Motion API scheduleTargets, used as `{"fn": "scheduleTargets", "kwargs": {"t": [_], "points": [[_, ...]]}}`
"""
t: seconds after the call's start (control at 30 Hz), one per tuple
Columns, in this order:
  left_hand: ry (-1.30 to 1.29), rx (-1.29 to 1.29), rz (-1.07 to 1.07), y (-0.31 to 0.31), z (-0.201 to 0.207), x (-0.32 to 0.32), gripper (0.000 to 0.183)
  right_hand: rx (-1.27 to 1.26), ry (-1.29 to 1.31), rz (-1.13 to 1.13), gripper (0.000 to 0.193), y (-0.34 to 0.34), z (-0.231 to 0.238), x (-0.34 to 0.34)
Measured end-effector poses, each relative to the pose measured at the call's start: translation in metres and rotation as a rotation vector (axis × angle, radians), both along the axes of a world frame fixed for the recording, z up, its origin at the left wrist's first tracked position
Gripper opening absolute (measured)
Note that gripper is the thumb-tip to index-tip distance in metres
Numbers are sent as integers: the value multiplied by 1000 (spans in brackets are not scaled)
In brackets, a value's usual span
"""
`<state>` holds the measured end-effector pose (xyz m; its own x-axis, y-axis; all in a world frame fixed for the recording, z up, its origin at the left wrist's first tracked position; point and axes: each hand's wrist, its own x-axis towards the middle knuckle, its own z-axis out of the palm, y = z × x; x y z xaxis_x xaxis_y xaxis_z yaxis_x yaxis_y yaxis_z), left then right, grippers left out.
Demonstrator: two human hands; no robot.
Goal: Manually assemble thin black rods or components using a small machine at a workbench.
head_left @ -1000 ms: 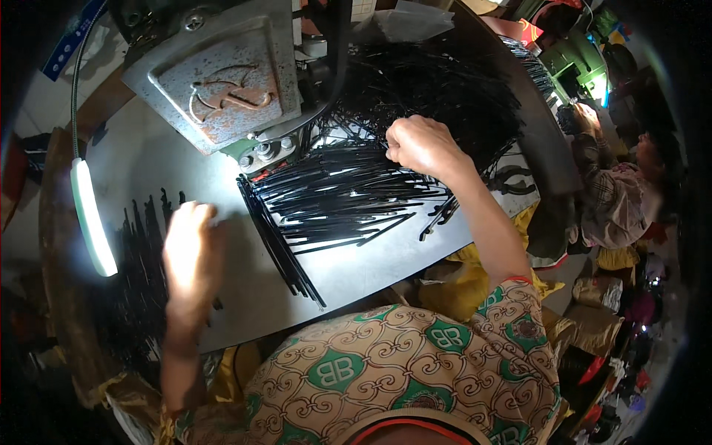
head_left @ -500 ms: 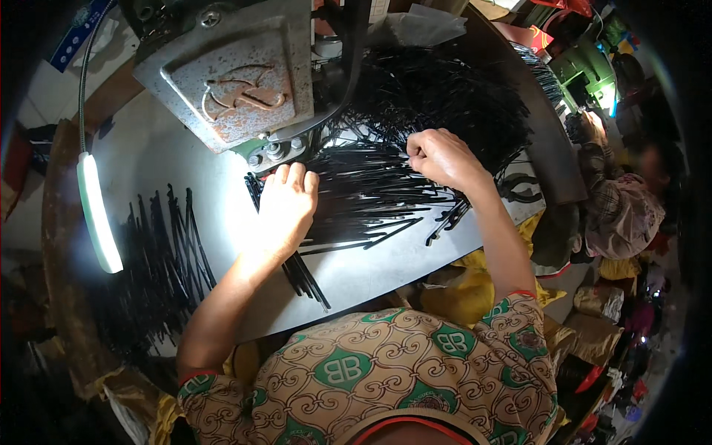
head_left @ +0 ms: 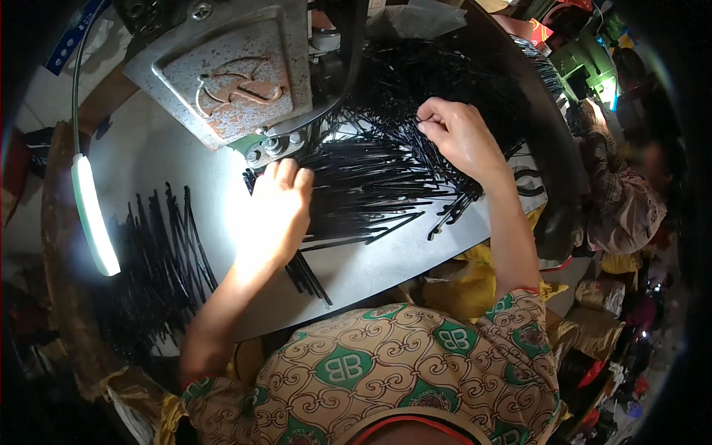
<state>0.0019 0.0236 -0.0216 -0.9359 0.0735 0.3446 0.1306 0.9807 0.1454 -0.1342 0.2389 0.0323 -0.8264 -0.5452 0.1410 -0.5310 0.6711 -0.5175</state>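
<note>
My left hand [head_left: 276, 215] is closed, its fingers curled just under the bolted metal block [head_left: 271, 152] of a grey machine head [head_left: 230, 81]. Whatever those fingertips hold is hidden beneath them. Several thin black rods [head_left: 308, 278] stick out below that hand, toward my body. My right hand [head_left: 469, 141] hovers over the near side of a large tangled heap of thin black rods [head_left: 445, 67]. Its thumb and forefinger come together, but anything between them is too thin and dark to make out. A looser layer of black rods [head_left: 363, 185] lies between my hands.
A lit lamp bar [head_left: 96, 215] hangs at the left on a flexible neck. More black rods [head_left: 163, 259] lie on the left of the pale tabletop [head_left: 356, 274]. Black-handled pliers [head_left: 529, 182] lie at the right edge. Farther right, another person [head_left: 623, 208] sits at a green machine [head_left: 589, 63].
My right hand has moved up and away from me over the heap, its fingers loosening from a fist to a pinch. My left hand has shifted slightly left.
</note>
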Motion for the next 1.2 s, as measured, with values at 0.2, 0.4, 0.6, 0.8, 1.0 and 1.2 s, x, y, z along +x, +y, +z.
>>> {"fn": "scheduleTargets", "kwargs": {"t": [0.2,0.4,0.6,0.8,1.0,1.2], "points": [[54,-108,-90,7,-16,-15,11,-294,-287,118,8,-19,-16,3],[68,21,12,2,-8,-1,12,-602,-754,68,12,-41,-28,11],[98,386,100,-27,-6,10,15,-863,-1017,34,11,-77,-38,24],[161,507,159,-41,-3,11,22,-1178,-1097,0,11,-108,-50,36],[219,465,116,-41,-3,5,18,-1252,-1054,52,14,-113,-55,40],[345,53,178,-49,12,6,15,-966,-987,72,15,-105,-48,38]]}}
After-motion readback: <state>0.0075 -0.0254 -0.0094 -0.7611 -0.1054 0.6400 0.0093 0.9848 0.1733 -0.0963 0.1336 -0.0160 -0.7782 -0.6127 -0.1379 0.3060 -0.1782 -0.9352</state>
